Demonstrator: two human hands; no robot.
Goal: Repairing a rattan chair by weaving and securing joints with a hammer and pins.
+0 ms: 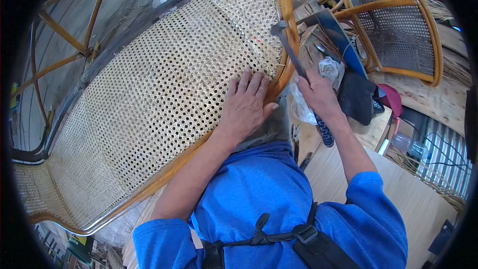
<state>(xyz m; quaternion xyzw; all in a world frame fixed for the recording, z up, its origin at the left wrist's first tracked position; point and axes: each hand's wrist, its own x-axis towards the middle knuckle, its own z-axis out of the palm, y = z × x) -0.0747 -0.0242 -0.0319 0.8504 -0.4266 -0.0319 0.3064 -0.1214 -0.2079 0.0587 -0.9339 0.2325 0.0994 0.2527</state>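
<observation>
A long curved rattan seat frame with woven cane webbing (164, 79) lies across my lap and fills the left half of the view. My left hand (244, 102) rests flat on the webbing, fingers spread, its thumb beside the varnished rattan rim (288, 15). In my right hand (318, 94) is a hammer (291, 52), gripped by its shaft. The hammer's dark metal head is over the rim's inner edge, near the webbing's border; I cannot tell whether it touches. Its black textured handle end sticks out below my fist.
At the upper right stands a second rattan chair (393, 35) with a dark cane back. Between it and me are a clear plastic bag (328, 69), a dark blue board (338, 37), a black cloth-like item (357, 97) and a maroon cap (391, 99). Bare rattan poles (62, 30) cross at the upper left.
</observation>
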